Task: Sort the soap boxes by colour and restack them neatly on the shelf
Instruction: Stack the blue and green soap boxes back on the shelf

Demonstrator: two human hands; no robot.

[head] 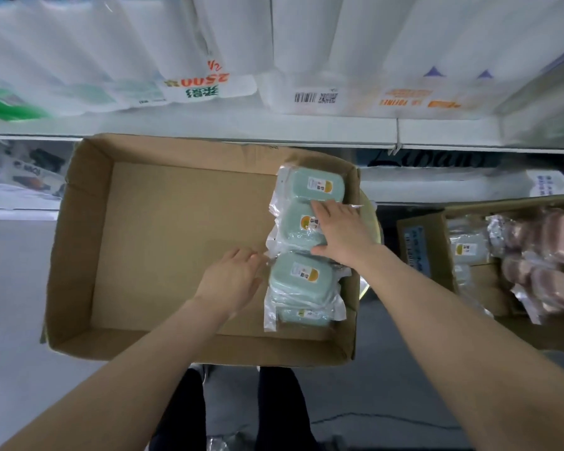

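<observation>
A large open cardboard box [88, 229] holds a column of green soap boxes in clear wrappers along its right wall: a far green box [316, 187], a middle green box [295, 229] and a near green box [302, 278] on top of another. My right hand [342, 231] lies flat on the middle green box, fingers spread. My left hand [233, 279] rests against the left side of the near stack, fingers touching the wrapper. Neither hand is closed around a box.
A second cardboard box [417, 242] at the right holds pink soap boxes [554, 255] and a few green ones [466, 249]. A white shelf edge [241, 128] above carries packs of paper rolls [209, 60]. Grey floor and my legs lie below.
</observation>
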